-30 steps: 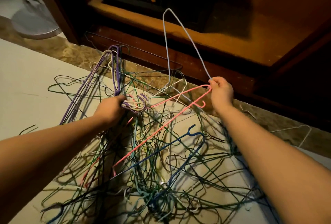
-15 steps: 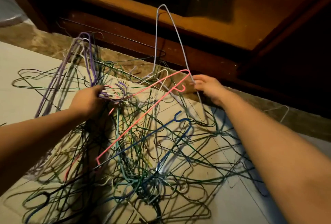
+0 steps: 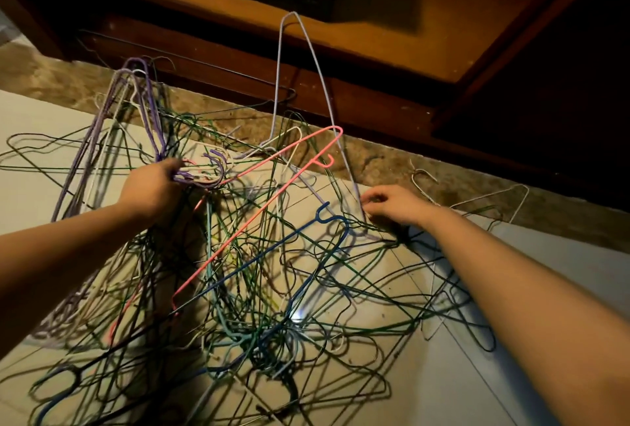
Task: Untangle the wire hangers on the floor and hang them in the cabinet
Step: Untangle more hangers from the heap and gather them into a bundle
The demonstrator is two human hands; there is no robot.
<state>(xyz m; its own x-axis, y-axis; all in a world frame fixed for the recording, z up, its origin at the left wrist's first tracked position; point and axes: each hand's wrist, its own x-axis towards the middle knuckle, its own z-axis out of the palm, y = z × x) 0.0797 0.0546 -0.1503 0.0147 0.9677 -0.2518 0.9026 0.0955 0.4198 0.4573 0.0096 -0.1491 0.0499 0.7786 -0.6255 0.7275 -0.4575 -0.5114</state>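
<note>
Wire hangers (image 3: 259, 289) tangled on pale floor (image 3: 511, 391) before wooden cabinet (image 3: 375, 102).

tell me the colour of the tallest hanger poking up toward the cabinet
Pale lavender; the tall hanger shows best in the head view.

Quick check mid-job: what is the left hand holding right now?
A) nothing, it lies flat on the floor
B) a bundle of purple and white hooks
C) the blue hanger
B: the left hand has its fingers curled round the bundle of purple and white hooks, while the blue hanger lies apart from it.
</note>
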